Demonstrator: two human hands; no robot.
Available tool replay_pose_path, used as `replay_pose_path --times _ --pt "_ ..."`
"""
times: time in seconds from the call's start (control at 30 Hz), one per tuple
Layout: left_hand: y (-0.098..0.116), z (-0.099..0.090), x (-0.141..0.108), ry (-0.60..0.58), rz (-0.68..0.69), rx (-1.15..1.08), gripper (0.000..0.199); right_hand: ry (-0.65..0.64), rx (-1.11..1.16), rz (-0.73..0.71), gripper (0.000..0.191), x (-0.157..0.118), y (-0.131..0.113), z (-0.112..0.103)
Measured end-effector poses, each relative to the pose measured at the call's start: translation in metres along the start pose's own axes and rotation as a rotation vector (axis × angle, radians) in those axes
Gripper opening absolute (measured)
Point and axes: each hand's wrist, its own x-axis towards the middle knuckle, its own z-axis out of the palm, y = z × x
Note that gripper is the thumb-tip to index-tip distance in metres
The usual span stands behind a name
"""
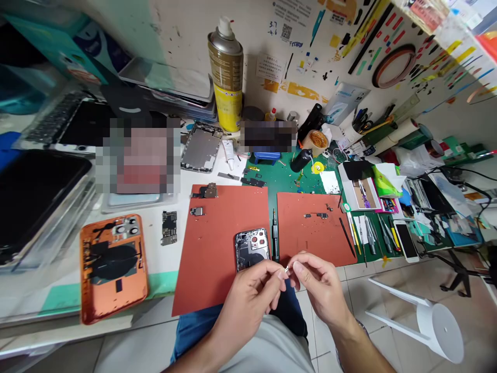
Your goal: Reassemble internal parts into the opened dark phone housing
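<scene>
My left hand (254, 292) pinches a tiny pale part (286, 269) between thumb and fingertips; its exact kind is too small to make out. Closed around the other side of it is my right hand (320, 285), thumb and fingers drawn together at the part. Just beyond the left hand, an opened phone housing (250, 248) with a triple camera cutout lies on the left red mat (217, 248), its lower end hidden by that hand. A black screwdriver (275, 235) stands lengthwise between the two red mats, near my fingertips.
An orange phone housing (112, 280) and a circuit board (169, 228) lie to the left. Camera modules (205, 191) sit on the left mat; small parts (321, 215) dot the right mat (310, 238). Tweezers (370, 235) lie right. A spray can (225, 77) stands behind; a white stool (440, 331) is right.
</scene>
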Motion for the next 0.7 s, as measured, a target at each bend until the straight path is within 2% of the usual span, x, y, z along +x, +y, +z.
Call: replay_pose_path --times 0.1,0.2,0.37,0.5,0.63,0.7 --pt "-0.002 0.000 0.000 -0.001 0.019 0.049 0.034 0.002 0.027 0.044 0.020 0.001 -0.006 -0.001" --pt "0.000 0.000 0.001 -0.009 0.007 0.019 0.035 -0.018 0.004 0.025 0.017 0.003 -0.011 -0.002" --pt "0.007 0.003 0.003 -0.071 -0.124 -0.304 0.041 -0.038 -0.124 -0.150 0.011 0.006 -0.011 -0.004" --pt "0.012 0.005 0.003 -0.106 -0.250 -0.465 0.042 -0.034 -0.199 -0.147 0.021 0.011 -0.009 -0.004" --pt "0.006 0.000 -0.003 -0.037 -0.244 -0.403 0.050 -0.026 -0.209 -0.059 0.026 0.015 -0.013 -0.006" --pt "-0.002 -0.009 -0.011 0.025 -0.163 -0.283 0.052 -0.020 -0.262 -0.030 0.027 0.018 -0.018 -0.011"
